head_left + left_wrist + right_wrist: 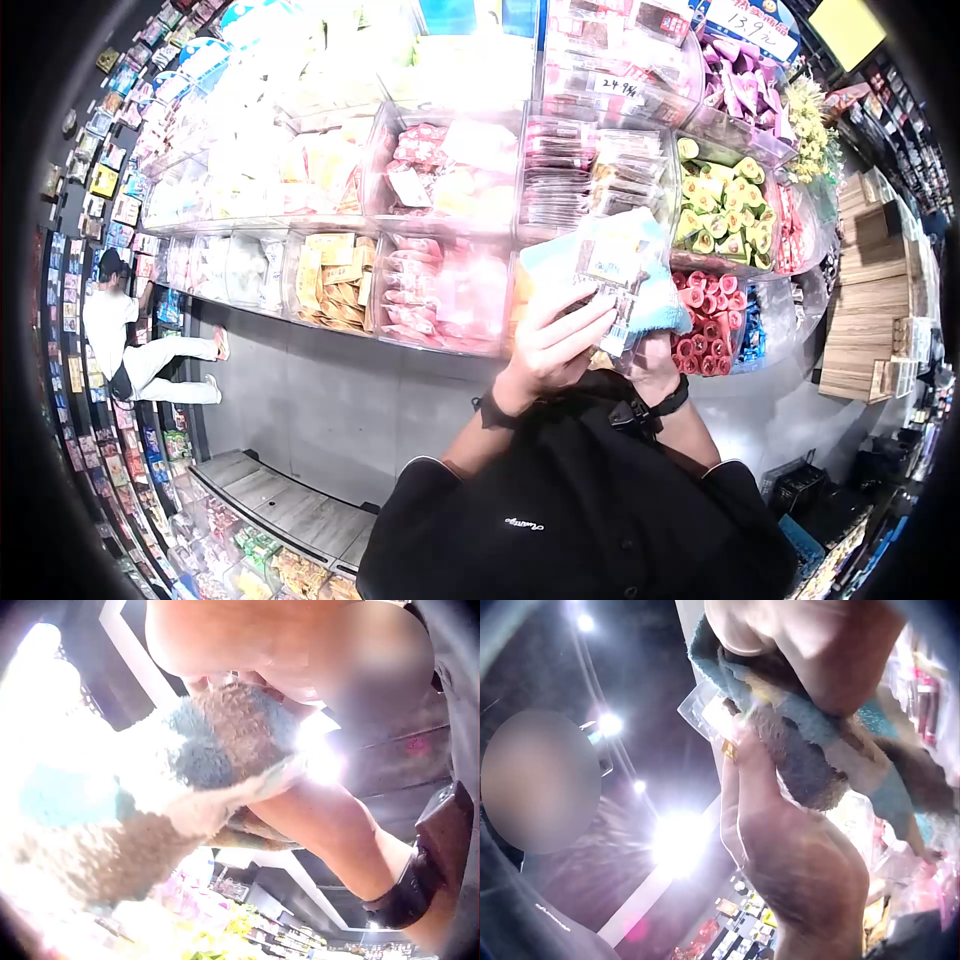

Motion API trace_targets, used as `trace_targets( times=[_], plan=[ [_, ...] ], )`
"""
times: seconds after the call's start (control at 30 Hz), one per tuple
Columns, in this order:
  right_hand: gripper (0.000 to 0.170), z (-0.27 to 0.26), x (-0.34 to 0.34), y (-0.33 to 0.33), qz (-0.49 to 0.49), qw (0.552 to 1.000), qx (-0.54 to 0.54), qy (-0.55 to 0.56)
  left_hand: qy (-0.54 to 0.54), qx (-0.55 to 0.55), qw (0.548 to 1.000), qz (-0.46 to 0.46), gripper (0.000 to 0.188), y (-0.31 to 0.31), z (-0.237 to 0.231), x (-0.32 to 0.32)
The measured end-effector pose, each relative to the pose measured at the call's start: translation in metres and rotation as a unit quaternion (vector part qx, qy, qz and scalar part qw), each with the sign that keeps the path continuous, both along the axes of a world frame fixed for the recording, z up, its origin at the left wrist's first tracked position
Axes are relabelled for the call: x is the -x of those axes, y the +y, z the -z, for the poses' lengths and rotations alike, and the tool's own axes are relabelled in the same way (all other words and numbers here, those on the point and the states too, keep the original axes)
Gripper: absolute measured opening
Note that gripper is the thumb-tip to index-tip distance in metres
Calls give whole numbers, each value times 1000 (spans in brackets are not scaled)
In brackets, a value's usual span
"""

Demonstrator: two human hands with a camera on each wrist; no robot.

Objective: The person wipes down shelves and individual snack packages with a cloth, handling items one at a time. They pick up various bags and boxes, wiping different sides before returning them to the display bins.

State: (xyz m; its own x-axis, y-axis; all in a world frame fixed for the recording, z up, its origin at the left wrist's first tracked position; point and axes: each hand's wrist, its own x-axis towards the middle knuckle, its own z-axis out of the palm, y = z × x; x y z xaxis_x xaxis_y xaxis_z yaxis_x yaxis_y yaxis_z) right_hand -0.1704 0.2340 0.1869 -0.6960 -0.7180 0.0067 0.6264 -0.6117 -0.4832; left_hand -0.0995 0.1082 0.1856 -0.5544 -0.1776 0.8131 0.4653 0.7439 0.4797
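Observation:
Near the front bins, my left hand pinches a small clear packet with dark print in front of a fluffy blue, white and brown towel. My right hand grips the towel from below, its fingers mostly hidden by the cloth. In the right wrist view, the clear packet sticks out past the left fingertips, and the patchy towel hangs from my right hand. The left wrist view shows the towel bunched below my left hand, partly washed out by glare.
Clear bins hold pink packets, tan packets, green cone-shaped packs and red ones. A person stands by the shelves at left. A wooden counter is at right, and a grey bench behind on the left.

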Motion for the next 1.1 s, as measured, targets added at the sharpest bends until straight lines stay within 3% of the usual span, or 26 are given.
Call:
trace_targets(
  times=[0.2, 0.33, 0.37, 0.4, 0.43, 0.47, 0.6, 0.73, 0.77, 0.8, 0.87, 0.93, 1.0, 1.07, 1.1],
  plan=[
    [48, 10, 10, 9, 9, 998, -59, -16, -29, 10, 999, 30, 38, 0, 5, -5],
    [41, 24, 5, 16, 79, 994, -75, -5, -60, -84, 994, 34, 36, 3, 6, 1],
    [36, 36, 11, 27, 95, 980, -94, 148, -94, -135, 986, 29, 31, 1, 0, 2],
    [31, 49, 14, 42, 99, 987, -77, 97, -114, -181, 977, 27, 29, 1, 6, 4],
    [36, 56, 28, 54, 96, 983, -92, 130, -130, -225, 965, 25, 28, -1, 21, 10],
    [43, 44, 31, 59, 133, 987, -84, 42, -146, -269, 952, 22, 26, -5, 32, 13],
    [49, 71, 52, 126, 220, 967, -126, -33, -231, -493, 839, 1, 23, -14, 56, 27],
    [51, 73, 42, 158, 347, 912, -208, -73, -334, -500, 799, 16, 17, -36, 60, 55],
    [49, 69, 37, 159, 361, 907, -211, -61, -266, -559, 784, 42, 15, -36, 72, 72],
    [46, 61, 32, 155, 402, 884, -206, -123, -190, -540, 819, 49, 13, -34, 78, 88],
    [45, 86, 27, 177, 354, 921, -158, -31, -140, -567, 808, 83, 15, -38, 90, 121],
    [44, 89, 20, 176, 372, 906, -190, -70, -189, -554, 807, 78, 20, -46, 106, 145],
    [45, 95, 16, 178, 329, 932, -147, -25, -140, -510, 847, 57, 28, -47, 114, 169],
    [46, 108, 14, 190, 265, 960, -83, 31, -208, -390, 896, -40, 33, -49, 120, 176],
    [42, 108, 13, 191, 287, 950, -119, 28, -248, -356, 900, -50, 45, -51, 120, 175]
  ],
)
